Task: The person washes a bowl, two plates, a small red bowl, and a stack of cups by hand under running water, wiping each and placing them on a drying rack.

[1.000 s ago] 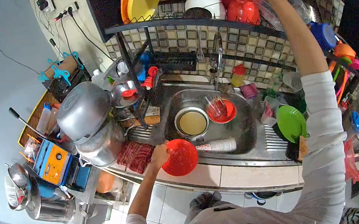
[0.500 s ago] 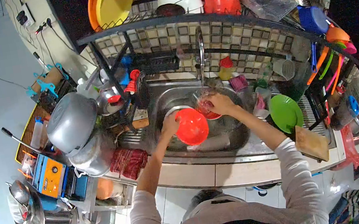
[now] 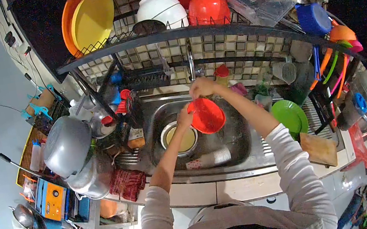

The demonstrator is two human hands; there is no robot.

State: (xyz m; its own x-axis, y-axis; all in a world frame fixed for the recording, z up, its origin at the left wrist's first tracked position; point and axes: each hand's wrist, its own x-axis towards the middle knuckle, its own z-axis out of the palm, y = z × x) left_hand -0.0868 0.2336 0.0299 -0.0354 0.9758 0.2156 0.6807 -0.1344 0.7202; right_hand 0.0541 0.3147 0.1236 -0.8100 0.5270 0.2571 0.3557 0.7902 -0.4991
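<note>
A red bowl (image 3: 208, 116) hangs tilted over the steel sink (image 3: 242, 146), its rim in the closed fingers of my left hand (image 3: 185, 117). Just above it, beside the faucet (image 3: 191, 60), is my right hand (image 3: 202, 88), its fingers bent down near the bowl's upper edge; whether they touch the bowl or grip anything is too small to tell. Below my left forearm, a round metal-rimmed bowl (image 3: 191, 146) with a pale yellow inside sits in the sink. A stack of whitish cups (image 3: 217, 157) lies on its side near the sink's front.
A green plate (image 3: 289, 117) and a wooden board (image 3: 319, 148) are on the right. Overhead runs a black dish rack (image 3: 208, 30) with bowls. At left stand large pots (image 3: 67, 146), and a folded red cloth (image 3: 127, 184) lies on the counter edge.
My right hand has moved up toward the faucet, away from the sink's middle. The red bowl has shifted up and right and tilted. The pale yellow bowl and the cups now show more fully.
</note>
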